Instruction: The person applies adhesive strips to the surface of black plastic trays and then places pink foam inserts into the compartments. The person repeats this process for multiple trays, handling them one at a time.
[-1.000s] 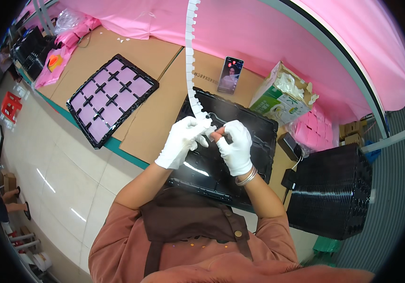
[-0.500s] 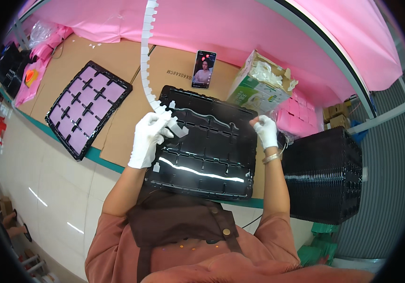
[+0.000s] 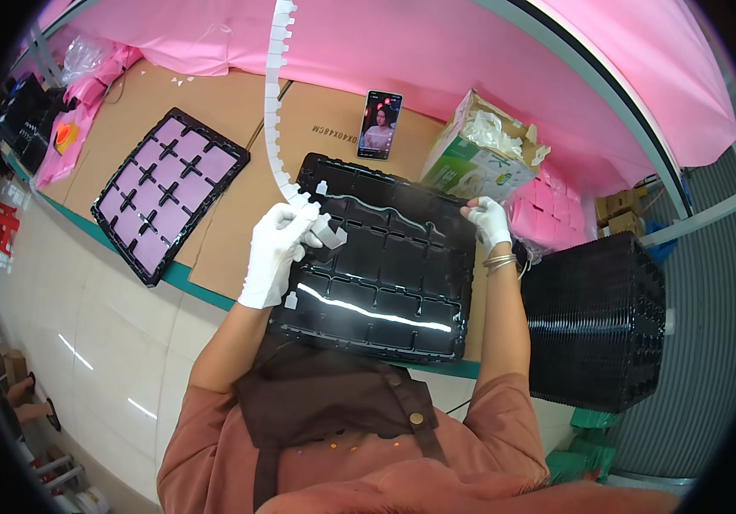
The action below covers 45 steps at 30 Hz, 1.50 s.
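Observation:
A black plastic tray (image 3: 368,257) with moulded compartments lies in front of me. My left hand (image 3: 275,253), in a white glove, pinches a long white strip of tabbed labels (image 3: 273,128) over the tray's left side. The strip's loose end curls over the tray, and its other end runs up out of view. Small white labels sit on the tray's left side, one label (image 3: 323,188) near the far corner and one label (image 3: 291,301) nearer me. At the far right corner is my right hand (image 3: 490,221), gloved with bare fingertips, closed at the tray's edge; anything in its fingers is hidden.
A phone (image 3: 380,125) stands behind the tray, beside an open green-and-white carton (image 3: 481,150). Pink pieces (image 3: 548,206) lie farther right. A tall stack of black trays (image 3: 595,321) is at the right. On the cardboard at left lies a black tray with pink panels (image 3: 171,188).
My right hand has shifted slightly away from me, toward the tray's far right corner. My left hand keeps its hold on the strip. The whole view has shifted slightly.

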Tool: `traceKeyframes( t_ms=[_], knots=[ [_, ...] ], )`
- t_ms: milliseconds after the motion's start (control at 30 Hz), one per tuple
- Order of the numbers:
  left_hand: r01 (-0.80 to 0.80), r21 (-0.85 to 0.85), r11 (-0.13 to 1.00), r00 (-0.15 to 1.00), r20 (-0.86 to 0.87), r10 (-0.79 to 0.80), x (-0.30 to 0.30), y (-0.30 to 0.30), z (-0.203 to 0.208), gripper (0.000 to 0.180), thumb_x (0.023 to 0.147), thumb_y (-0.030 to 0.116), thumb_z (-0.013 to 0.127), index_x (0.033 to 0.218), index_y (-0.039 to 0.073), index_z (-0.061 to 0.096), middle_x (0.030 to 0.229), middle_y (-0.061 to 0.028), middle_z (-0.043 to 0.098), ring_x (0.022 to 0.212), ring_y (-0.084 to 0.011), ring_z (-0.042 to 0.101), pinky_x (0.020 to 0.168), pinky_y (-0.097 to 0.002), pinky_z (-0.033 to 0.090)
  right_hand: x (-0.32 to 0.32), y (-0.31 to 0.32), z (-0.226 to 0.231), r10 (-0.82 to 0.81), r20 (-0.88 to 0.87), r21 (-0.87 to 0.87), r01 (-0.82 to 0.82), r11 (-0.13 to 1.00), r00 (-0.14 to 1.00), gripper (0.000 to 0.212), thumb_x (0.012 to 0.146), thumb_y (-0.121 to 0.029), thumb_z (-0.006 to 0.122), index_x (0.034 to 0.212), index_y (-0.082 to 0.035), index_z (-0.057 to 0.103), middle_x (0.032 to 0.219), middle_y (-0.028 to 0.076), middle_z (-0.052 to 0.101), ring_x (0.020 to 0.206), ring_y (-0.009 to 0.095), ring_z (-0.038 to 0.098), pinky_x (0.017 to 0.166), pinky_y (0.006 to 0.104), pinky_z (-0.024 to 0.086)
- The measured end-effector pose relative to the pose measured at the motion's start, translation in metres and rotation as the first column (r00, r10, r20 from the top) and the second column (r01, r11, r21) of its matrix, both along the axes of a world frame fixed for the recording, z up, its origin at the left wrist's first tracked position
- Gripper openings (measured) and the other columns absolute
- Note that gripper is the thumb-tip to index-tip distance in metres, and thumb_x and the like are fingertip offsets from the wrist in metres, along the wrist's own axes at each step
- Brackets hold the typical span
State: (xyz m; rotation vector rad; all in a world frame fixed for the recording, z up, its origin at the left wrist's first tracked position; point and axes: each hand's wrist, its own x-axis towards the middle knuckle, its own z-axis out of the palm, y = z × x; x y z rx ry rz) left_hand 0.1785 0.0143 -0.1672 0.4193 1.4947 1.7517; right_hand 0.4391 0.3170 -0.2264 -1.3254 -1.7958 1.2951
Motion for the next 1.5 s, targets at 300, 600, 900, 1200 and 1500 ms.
traceKeyframes(
  t_ms=[300,600,900,1200,1500],
  knots=[
    [0.141,0.163,0.977,0.989,0.030,-0.147,0.032,0.012,0.001,0.022,0.090,0.025,0.071,0.095,0.006,0.063,0.087,-0.0039,0.064,0.073,-0.0077,0.061,0.058,-0.0208,0.044,-0.079,-0.173,0.082,0.419,-0.304,0.066,-0.420,0.905,0.856,0.028,0.085,-0.021,0.074,0.104,-0.003,0.067,0.091,0.003,0.067,0.084,0.010,0.061,0.078,0.0251,0.049],
    [0.203,0.261,0.944,0.968,0.091,-0.233,0.042,0.006,0.002,0.019,0.094,0.023,0.065,0.098,0.005,0.060,0.086,-0.0028,0.063,0.073,-0.0081,0.059,0.063,-0.0225,0.048,-0.081,-0.191,0.071,0.353,-0.446,-0.154,-0.459,0.875,0.823,0.021,0.087,-0.019,0.073,0.097,-0.003,0.066,0.086,0.001,0.065,0.079,0.007,0.059,0.071,0.0228,0.048],
    [0.168,0.122,0.978,0.986,-0.038,-0.165,0.028,0.018,0.010,0.023,0.089,0.027,0.070,0.087,0.005,0.063,0.070,-0.0004,0.059,0.054,-0.0049,0.048,0.048,-0.0199,0.035,-0.068,-0.225,0.086,0.464,-0.276,0.603,-0.224,0.766,0.842,0.012,0.079,-0.005,0.073,0.084,-0.006,0.063,0.087,0.005,0.060,0.082,0.019,0.056,0.074,0.0293,0.046],
    [0.030,0.116,0.993,0.999,-0.044,-0.025,-0.003,0.008,-0.010,0.022,0.090,0.023,0.066,0.099,0.003,0.065,0.084,-0.0033,0.064,0.058,-0.0041,0.048,0.049,-0.0177,0.033,0.084,-0.155,0.053,0.363,0.163,0.263,-0.395,0.880,0.917,0.012,0.073,-0.005,0.073,0.083,-0.002,0.067,0.097,0.008,0.060,0.092,0.023,0.058,0.084,0.0327,0.047],
    [-0.018,0.113,0.993,0.999,0.032,0.014,0.002,0.012,-0.010,0.021,0.091,0.022,0.068,0.098,0.003,0.063,0.082,-0.0026,0.060,0.059,-0.0045,0.047,0.049,-0.0178,0.033,0.090,-0.188,0.030,0.311,0.539,0.231,-0.493,0.839,0.782,0.008,0.071,-0.003,0.070,0.076,-0.008,0.068,0.091,0.008,0.058,0.091,0.030,0.056,0.080,0.0410,0.049]
  ],
)
